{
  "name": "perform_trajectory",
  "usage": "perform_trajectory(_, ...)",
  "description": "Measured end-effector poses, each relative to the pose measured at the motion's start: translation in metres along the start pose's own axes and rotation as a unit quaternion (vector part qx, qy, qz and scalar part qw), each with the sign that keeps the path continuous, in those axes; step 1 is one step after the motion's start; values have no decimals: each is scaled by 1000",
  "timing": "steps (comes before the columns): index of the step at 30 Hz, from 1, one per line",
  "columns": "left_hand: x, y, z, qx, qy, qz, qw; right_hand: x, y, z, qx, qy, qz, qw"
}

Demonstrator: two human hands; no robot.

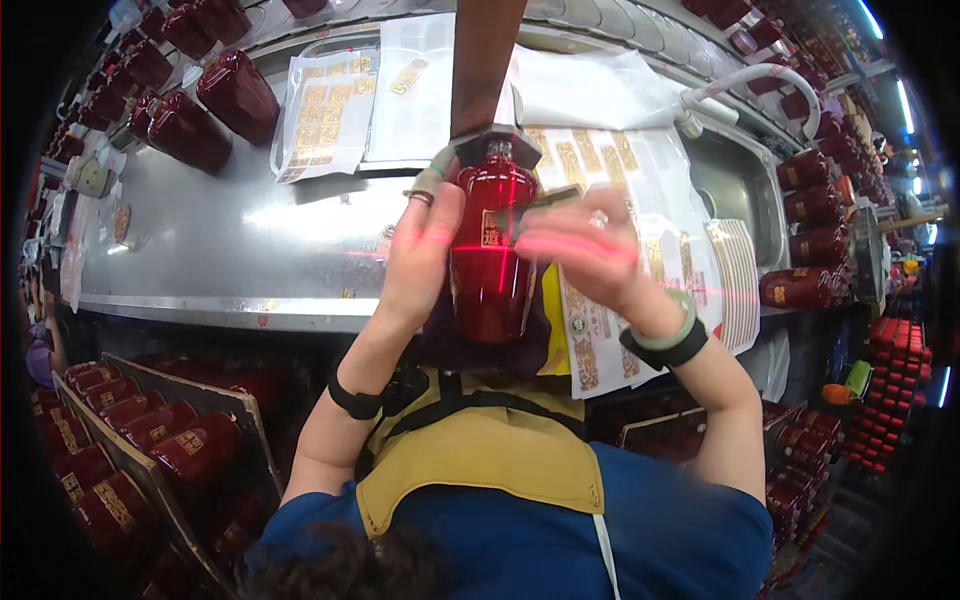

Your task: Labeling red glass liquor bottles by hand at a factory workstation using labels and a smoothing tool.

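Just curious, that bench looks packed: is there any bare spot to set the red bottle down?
Yes: the bare grey metal bench top, between the dark red bottles at far left, the gold sticker sheets behind, and the left hand. Right of the red bottle, sheets crowd it.

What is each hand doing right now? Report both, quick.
Left hand: closed around the left side of the red bottle.
Right hand: blurred, pressed against the bottle's right side; grip cannot be told.

Sheets of gold labels [325, 110] lay on the steel bench; a gold label [492, 230] faced the red bottle [492, 250].
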State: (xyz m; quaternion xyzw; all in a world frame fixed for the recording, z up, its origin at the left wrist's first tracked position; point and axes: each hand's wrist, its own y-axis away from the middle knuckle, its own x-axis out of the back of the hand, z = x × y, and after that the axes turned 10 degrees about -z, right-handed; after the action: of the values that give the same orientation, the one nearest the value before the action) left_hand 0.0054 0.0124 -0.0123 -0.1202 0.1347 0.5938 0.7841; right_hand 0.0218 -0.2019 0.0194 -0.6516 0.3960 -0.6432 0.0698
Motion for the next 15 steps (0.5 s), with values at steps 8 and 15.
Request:
perform_trajectory(8, 4, 1, -1, 8, 8, -19, 1000, -6, -33, -11, -28, 17, -206, 978)
perform_trajectory(15, 11, 29, 8, 9, -88, 47, 995, -3, -46, 30, 74, 132, -66, 986)
